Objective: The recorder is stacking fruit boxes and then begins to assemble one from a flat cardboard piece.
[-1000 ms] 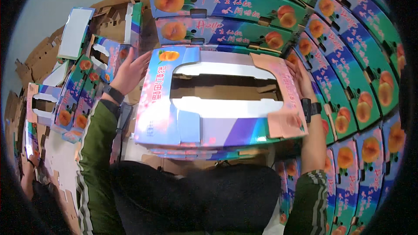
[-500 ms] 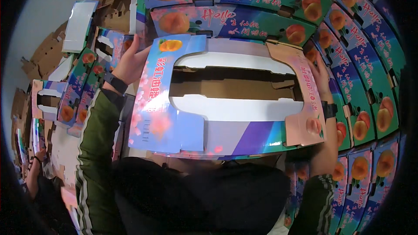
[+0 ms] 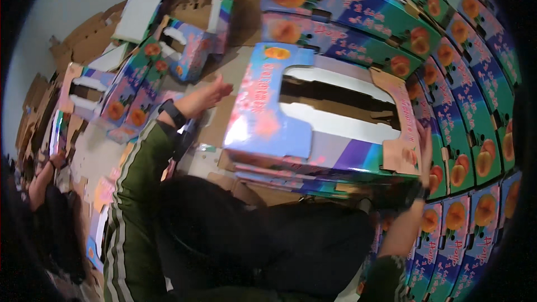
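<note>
A printed fruit carton [image 3: 282,134] with pink blossoms and a large cut-out opening in its top sits in front of me on other flat cartons [image 3: 291,178]. Off its left side, my left hand [image 3: 202,98] is held apart in the air with fingers stretched out and nothing in it. My right hand [image 3: 425,148] lies along the carton's right end, its fingers extended against that side and partly blurred. Through the cut-out the brown inside of the carton shows.
Cartons stand stacked behind [image 3: 347,39] and in a tall wall on the right [image 3: 453,112]. At the left are more cartons [image 3: 128,86], a white-faced panel [image 3: 142,11] and brown cardboard [image 3: 190,8]. Another person's arm [image 3: 47,173] shows at far left.
My left hand has let go of the carton and drawn away from it. The carton now sits on the stack, my right hand still at its end. The view has shifted left.
</note>
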The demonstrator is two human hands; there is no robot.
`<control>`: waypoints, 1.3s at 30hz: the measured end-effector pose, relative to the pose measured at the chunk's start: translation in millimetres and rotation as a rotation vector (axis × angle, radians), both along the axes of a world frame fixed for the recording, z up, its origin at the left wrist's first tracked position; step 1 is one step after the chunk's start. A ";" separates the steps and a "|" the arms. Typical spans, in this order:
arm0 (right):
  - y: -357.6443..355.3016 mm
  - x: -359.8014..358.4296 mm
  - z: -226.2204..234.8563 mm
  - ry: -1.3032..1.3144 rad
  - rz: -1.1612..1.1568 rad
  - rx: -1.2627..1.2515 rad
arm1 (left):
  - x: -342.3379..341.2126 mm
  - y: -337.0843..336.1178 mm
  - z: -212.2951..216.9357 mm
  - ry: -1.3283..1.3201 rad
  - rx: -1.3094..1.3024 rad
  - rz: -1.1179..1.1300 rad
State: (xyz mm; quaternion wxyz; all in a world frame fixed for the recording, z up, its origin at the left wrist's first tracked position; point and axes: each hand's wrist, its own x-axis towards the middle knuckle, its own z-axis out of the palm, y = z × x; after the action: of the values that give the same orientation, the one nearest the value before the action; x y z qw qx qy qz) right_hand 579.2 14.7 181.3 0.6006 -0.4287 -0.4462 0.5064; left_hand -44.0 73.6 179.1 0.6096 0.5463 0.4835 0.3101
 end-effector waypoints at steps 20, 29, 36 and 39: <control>-249.7 -136.0 -56.7 -0.983 -0.433 0.100 | -160.9 -179.5 -131.4 1.389 -0.008 0.218; -249.6 -143.1 -52.6 -0.788 -0.448 0.046 | -182.7 -202.5 24.2 -0.133 -0.035 0.640; -249.1 -131.6 -61.6 -0.753 -0.420 0.065 | -128.9 -246.6 135.3 -0.049 0.223 0.652; -252.3 -126.7 -61.5 -0.762 -0.430 0.057 | -94.7 -267.0 169.1 -0.567 0.187 0.472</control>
State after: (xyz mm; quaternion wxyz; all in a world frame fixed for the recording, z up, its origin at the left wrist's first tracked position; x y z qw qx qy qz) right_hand 452.4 -237.6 119.8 0.4965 -0.6513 -0.5502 0.1629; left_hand -138.6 -193.4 348.1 0.5785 0.3659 0.3778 0.6235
